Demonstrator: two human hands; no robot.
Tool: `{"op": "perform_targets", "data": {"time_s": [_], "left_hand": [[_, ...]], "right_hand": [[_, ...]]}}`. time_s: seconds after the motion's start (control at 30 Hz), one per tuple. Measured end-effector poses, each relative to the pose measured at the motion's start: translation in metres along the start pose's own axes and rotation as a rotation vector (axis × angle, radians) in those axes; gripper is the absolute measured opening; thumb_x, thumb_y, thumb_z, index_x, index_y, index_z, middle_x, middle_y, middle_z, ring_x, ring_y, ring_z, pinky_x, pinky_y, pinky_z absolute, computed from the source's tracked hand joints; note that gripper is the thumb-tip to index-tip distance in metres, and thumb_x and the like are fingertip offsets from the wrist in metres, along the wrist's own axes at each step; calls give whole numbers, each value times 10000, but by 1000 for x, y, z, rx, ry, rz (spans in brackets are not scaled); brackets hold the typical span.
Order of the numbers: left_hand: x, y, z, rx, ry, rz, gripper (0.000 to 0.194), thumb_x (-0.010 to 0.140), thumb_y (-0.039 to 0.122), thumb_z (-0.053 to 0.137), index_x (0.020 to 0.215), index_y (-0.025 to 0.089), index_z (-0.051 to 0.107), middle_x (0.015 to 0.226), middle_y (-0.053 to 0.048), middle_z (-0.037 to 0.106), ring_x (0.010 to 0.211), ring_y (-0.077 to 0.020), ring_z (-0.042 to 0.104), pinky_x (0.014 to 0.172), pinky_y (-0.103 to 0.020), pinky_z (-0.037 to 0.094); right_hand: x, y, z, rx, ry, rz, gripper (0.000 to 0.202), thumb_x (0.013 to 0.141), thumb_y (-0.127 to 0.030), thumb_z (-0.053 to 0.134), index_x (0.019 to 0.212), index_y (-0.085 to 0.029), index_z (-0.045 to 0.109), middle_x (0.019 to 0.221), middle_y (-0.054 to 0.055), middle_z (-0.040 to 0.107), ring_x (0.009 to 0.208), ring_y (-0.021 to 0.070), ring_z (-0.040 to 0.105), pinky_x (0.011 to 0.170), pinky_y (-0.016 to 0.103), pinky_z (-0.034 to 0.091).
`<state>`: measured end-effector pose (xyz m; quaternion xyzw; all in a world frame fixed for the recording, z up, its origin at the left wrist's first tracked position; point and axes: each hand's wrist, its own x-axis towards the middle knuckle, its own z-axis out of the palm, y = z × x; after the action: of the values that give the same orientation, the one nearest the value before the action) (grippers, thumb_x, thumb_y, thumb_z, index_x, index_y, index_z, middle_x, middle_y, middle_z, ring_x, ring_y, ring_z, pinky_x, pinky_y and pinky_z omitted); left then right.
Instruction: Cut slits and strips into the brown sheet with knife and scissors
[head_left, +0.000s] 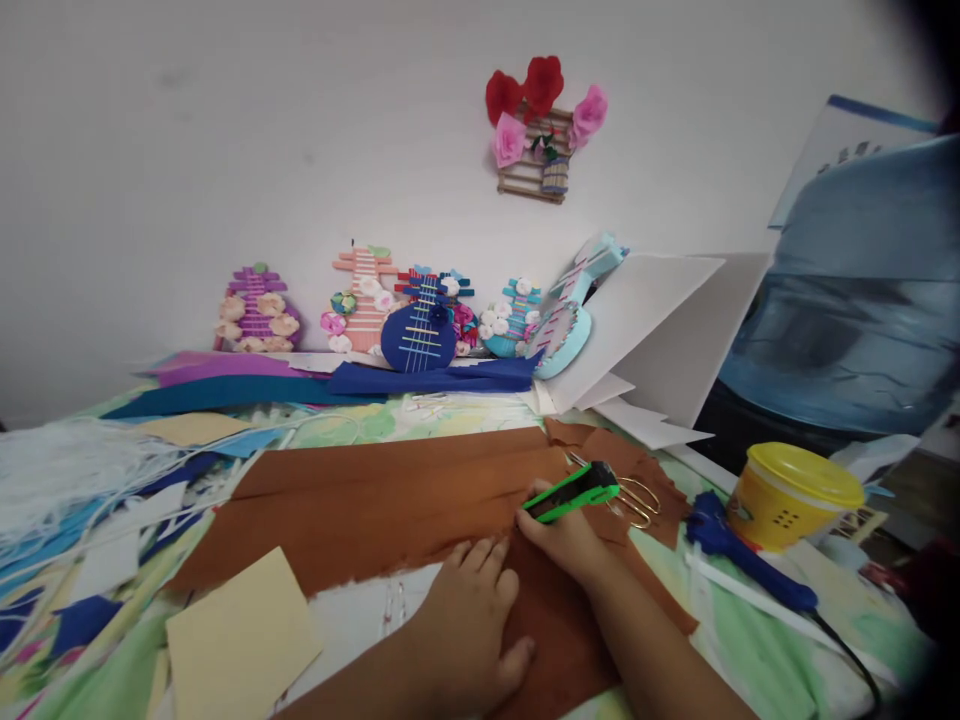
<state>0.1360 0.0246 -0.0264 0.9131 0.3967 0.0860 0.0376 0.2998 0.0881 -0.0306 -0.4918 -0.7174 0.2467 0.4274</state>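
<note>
The only writing in view is a line of dark characters on the white poster (832, 165) behind the big blue water bottle (847, 290) at the right; they are too blurred and too far cut off to read. The yellow tub (780, 505) with its yellow lid carries a small block of dark marks on its side, also too small to make out. The right hand (559, 535) is closed around a green and black utility knife (574, 492), which slants across the fingers with its lower end near the brown fabric (375, 490); whether any blade is out cannot be told. The left hand (476, 610) is unclenched and palm down, its fingers slightly apart and resting on the fabric near its frayed near edge, just beside the right hand. The fabric lies spread across the middle of the patterned surface (337, 428). Gold-handled scissors (637, 500) lie on it just past the right hand, and a blue glue gun (750, 560) sits farther right, beside the tub. A pale yellow sheet (244, 630) lies to the left of the left hand, and handmade lutes, including a dark blue one (405, 340), stand along the wall.
</note>
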Motion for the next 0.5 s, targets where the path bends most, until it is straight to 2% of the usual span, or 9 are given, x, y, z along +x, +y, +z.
{"op": "perform_targets", "data": {"time_s": [0.13, 0.33, 0.5], "left_hand": [[2, 0, -8, -29, -15, -13, 523, 750, 487, 414, 1086, 98, 508, 1284, -186, 337, 1159, -309, 313, 953, -455, 212], [4, -2, -6, -54, -28, -21, 574, 748, 500, 411, 1161, 106, 464, 1284, -183, 340, 1159, -317, 308, 952, -469, 203], [5, -2, -7, -74, -54, -26, 593, 761, 510, 388, 1215, 130, 424, 1304, -170, 310, 1174, -321, 284, 954, -475, 188]], "right_hand": [[0, 0, 0, -9, -27, 35, 96, 661, -206, 468, 609, -199, 388, 560, -42, 420, 540, 111, 428, 522, 226, 354], [-2, -2, 3, -77, -70, 58, 112, 653, -224, 477, 613, -205, 373, 561, -42, 415, 546, 116, 429, 524, 233, 348], [-1, 1, 3, -28, -49, 86, 140, 653, -252, 492, 611, -201, 368, 554, -47, 421, 534, 110, 425, 523, 233, 344]]}}
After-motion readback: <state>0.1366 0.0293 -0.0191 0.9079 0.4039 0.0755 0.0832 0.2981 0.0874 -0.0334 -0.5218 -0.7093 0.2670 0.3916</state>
